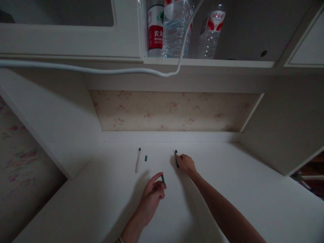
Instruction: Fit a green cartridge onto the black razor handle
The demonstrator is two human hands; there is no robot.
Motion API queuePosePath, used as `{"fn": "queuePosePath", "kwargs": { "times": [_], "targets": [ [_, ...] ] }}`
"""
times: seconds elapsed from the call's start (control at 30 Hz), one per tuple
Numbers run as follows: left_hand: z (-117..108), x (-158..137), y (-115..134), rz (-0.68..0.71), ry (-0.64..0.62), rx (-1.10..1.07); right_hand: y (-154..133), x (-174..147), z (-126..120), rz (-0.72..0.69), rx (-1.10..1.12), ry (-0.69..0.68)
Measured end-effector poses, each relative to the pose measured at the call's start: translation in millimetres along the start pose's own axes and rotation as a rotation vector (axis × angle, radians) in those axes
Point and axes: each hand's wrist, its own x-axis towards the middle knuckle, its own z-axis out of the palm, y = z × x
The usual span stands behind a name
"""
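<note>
Left hand (153, 192) pinched on dark cap (163, 179) over white bench (227, 189). Right hand (186, 163) closed on dark pen (176, 158), tip against bench. White pen (138, 160) and second cap (146, 158) lying apart, farther left.

The surface (215, 189) was white. The wallpaper (172, 111) was cream with pink flowers. The pen (138, 160) was white, its cap (146, 158) dark green. The bottle label (155, 37) was red.
</note>
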Motion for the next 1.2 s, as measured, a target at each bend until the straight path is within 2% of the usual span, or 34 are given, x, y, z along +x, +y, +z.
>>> {"fn": "queuePosePath", "kwargs": {
  "times": [0.13,0.33,0.47,0.6,0.8,1.03,1.2],
  "targets": [
    [-1,3,-2,0.061,0.043,0.153,-2,-30,2,-0.038,0.231,-0.049],
    [2,5,-1,0.183,0.11,0.382,-18,-88,9,-0.11,0.641,-0.301],
    [1,4,-3,0.223,0.099,0.453,-29,-105,6,-0.145,0.825,-0.434],
    [-4,5,-9,0.254,0.101,0.496,-34,-110,5,-0.16,0.935,-0.484],
    [-5,7,-12,0.255,0.094,0.529,-33,-110,4,-0.175,0.97,-0.484],
    [-4,7,9,0.175,0.106,0.545,-32,-106,-16,-0.221,0.837,-0.569],
    [-8,5,17,0.103,0.017,0.578,-32,-104,-22,-0.293,0.738,-0.659]
  ]
}}
